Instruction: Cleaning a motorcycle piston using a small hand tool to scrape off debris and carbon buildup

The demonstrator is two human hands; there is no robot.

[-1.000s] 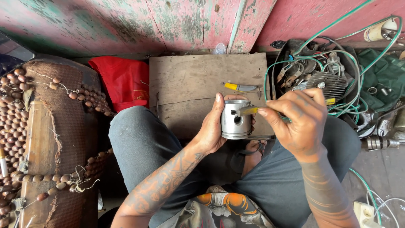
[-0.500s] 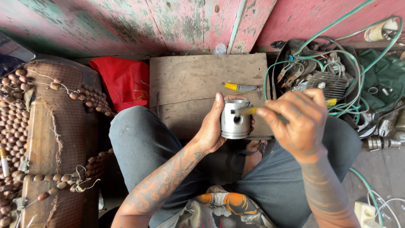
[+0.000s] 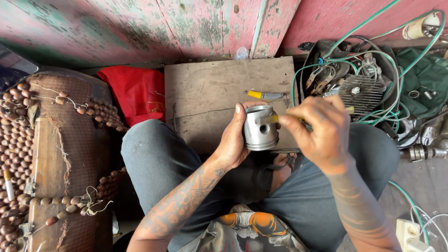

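The left hand (image 3: pixel 233 142) grips a grey metal piston (image 3: pixel 260 128) above the lap while the right hand (image 3: pixel 322 133) pinches a yellow-handled tool (image 3: pixel 273 119) at its crown, which could slip and gouge the metal.

The piston (image 3: pixel 260 128) is dull silver, the tool (image 3: pixel 273 119) yellow. A red cloth (image 3: pixel 137 91) lies by the brown board (image 3: pixel 210 88). Green wires (image 3: pixel 373 60) loop; trousers (image 3: pixel 158 163) are grey.
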